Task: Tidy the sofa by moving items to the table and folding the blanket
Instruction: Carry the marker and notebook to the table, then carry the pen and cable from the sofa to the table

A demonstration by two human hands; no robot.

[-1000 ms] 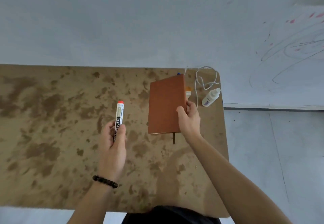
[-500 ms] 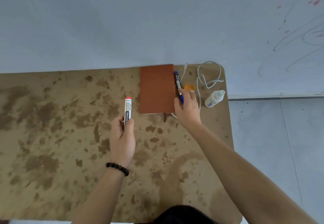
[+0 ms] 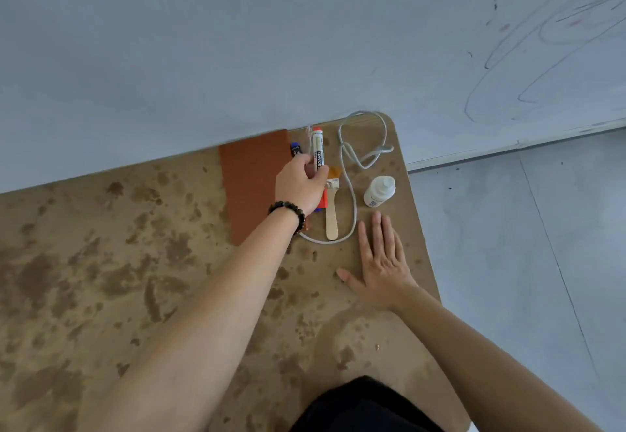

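Note:
A brown notebook (image 3: 252, 181) lies flat on the mottled brown table (image 3: 101, 279), against the wall. My left hand (image 3: 299, 184) reaches over the notebook's right edge and is closed around a red-capped whiteboard marker (image 3: 317, 149), which points away from me. A blue-capped marker (image 3: 295, 149) lies just left of it, mostly hidden under my hand. My right hand (image 3: 381, 264) rests flat and spread on the table near its right edge, holding nothing.
A small wooden-handled brush (image 3: 331, 215), a looped white cable (image 3: 352, 157) and a white squeeze bottle (image 3: 378, 191) lie at the table's far right corner. The wall (image 3: 237, 42) runs along the table's far edge. Grey floor (image 3: 525, 245) lies to the right.
My left hand has carried the red-capped marker right, across the notebook to beside the blue marker. My right hand has let go of the notebook and drawn back, flat on the table.

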